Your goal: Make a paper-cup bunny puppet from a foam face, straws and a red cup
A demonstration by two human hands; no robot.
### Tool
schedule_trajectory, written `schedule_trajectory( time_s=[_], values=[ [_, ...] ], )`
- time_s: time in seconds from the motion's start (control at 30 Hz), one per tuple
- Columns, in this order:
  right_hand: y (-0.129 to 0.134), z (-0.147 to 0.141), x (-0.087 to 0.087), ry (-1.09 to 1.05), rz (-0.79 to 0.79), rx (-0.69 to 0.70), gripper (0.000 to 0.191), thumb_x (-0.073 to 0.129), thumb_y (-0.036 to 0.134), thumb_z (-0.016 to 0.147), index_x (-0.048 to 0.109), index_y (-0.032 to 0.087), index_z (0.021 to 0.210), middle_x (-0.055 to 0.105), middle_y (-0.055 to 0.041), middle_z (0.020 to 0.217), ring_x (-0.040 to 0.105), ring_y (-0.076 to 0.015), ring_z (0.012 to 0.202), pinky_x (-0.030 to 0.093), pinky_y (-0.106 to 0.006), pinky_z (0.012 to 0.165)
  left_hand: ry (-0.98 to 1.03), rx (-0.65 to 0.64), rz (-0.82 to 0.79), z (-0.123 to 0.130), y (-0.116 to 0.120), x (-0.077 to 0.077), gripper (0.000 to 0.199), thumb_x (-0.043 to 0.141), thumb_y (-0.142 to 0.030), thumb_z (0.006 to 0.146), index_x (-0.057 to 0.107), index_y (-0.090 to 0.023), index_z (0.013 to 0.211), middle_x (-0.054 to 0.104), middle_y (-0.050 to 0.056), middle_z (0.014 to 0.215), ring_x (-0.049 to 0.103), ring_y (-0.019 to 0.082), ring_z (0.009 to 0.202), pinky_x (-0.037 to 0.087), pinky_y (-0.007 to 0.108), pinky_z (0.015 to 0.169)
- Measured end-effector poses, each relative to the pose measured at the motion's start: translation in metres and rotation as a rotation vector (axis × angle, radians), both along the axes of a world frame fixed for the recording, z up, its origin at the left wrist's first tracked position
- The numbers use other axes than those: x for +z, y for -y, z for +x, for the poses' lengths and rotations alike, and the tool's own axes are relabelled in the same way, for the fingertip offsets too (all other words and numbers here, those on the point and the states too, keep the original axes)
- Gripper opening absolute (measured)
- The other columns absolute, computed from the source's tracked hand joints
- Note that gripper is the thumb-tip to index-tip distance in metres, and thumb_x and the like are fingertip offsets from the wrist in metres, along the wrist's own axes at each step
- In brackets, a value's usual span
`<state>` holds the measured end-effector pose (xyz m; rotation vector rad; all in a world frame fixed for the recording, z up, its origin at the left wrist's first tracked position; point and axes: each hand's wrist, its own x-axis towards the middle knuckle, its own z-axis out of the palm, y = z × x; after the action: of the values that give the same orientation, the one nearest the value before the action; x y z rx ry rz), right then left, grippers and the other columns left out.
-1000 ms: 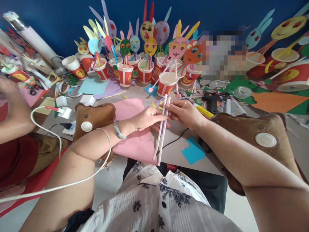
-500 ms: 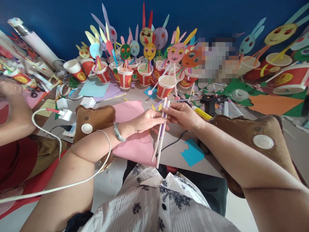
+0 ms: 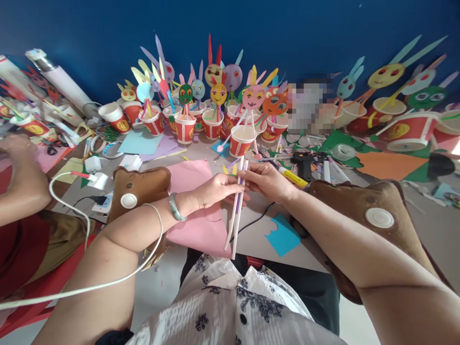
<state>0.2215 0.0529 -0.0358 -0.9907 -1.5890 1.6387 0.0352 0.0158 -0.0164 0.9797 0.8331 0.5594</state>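
Both hands meet over the near side of the table (image 3: 316, 249), in front of the body. The left hand (image 3: 220, 188), a bangle (image 3: 177, 207) on its wrist, is pinched nearly closed, thumb over a pair of long white strips (image 3: 235, 227) with a purple strip (image 3: 239, 201) between them. The right hand (image 3: 268, 181) closes thumb and fingertips on the same bundle near its top end, its other fingers loosely bent. The white strips slant downward toward the body, held above the table edge; their lower ends stand slightly apart.

Under the left forearm: a brown cushion (image 3: 142, 184) and a pink sheet (image 3: 196, 225). Under the right forearm, a second cushion (image 3: 406, 239). Between the white strips and that cushion lies a notched blue paper piece (image 3: 283, 237), with a dark cord beside it.

Just beyond the hands stands a red-and-white cup (image 3: 242, 143). Behind it — a crowded row of similar cups, bearing long-eared paper faces in many colours. Beyond the right forearm: a yellow tube (image 3: 293, 177), a black glue gun (image 3: 303, 164), a clear tape roll (image 3: 343, 152), and orange paper (image 3: 393, 165). At far left, another person's arm (image 3: 21, 187) rests near the table.
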Motion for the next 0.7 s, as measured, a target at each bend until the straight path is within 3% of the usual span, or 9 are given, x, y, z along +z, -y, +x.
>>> schedule_trajectory(
  time_s=[0.17, 0.43, 0.6, 0.63, 0.7],
  values=[
    [-0.002, 0.0, -0.001, -0.011, 0.023, -0.008, 0.039, 0.072, 0.051, 0.082, 0.061, 0.015, 0.071, 0.051, 0.0037, 0.055, 0.041, -0.0057, 0.048, 0.03, -0.02, 0.044, 0.021, 0.045, -0.018, 0.002, 0.001, 0.001, 0.035, 0.069, -0.041, 0.087, 0.069, -0.008, 0.1, 0.076, 0.012, 0.085, 0.073, 0.017, 0.064, 0.061, 0.03, 0.066],
    [0.003, -0.009, 0.01, -0.001, 0.052, -0.009, 0.045, 0.074, 0.056, 0.078, 0.058, 0.015, 0.068, 0.051, 0.0046, 0.052, 0.036, -0.0043, 0.043, 0.024, -0.02, 0.04, -0.018, 0.094, 0.035, 0.003, 0.0, 0.0, 0.029, 0.071, -0.038, 0.086, 0.068, -0.009, 0.09, 0.074, 0.008, 0.073, 0.071, 0.017, 0.057, 0.058, 0.027, 0.055],
    [-0.007, 0.0, 0.045, 0.345, 0.207, -0.078, 0.054, 0.054, 0.066, 0.088, 0.053, 0.017, 0.065, 0.048, 0.0036, 0.05, 0.039, -0.0054, 0.04, 0.027, -0.022, 0.04, 0.004, 0.127, 0.066, 0.0, -0.001, 0.001, 0.027, 0.075, -0.037, 0.082, 0.067, -0.011, 0.083, 0.074, 0.007, 0.072, 0.071, 0.017, 0.058, 0.058, 0.028, 0.058],
    [-0.011, 0.005, 0.056, 0.443, 0.269, -0.094, 0.054, 0.047, 0.064, 0.092, 0.054, 0.017, 0.067, 0.051, 0.0022, 0.054, 0.041, -0.0058, 0.042, 0.028, -0.022, 0.041, 0.011, 0.127, 0.071, -0.001, -0.001, 0.001, 0.028, 0.075, -0.037, 0.082, 0.067, -0.011, 0.084, 0.075, 0.008, 0.074, 0.072, 0.017, 0.059, 0.058, 0.028, 0.061],
    [-0.017, 0.019, 0.077, 0.55, 0.336, -0.086, 0.043, 0.054, 0.054, 0.092, 0.059, 0.016, 0.072, 0.056, 0.0007, 0.058, 0.043, -0.0058, 0.046, 0.03, -0.022, 0.044, 0.015, 0.117, 0.072, -0.002, -0.002, 0.003, 0.028, 0.074, -0.037, 0.083, 0.067, -0.01, 0.085, 0.076, 0.009, 0.076, 0.072, 0.016, 0.062, 0.059, 0.029, 0.065]
  ],
)
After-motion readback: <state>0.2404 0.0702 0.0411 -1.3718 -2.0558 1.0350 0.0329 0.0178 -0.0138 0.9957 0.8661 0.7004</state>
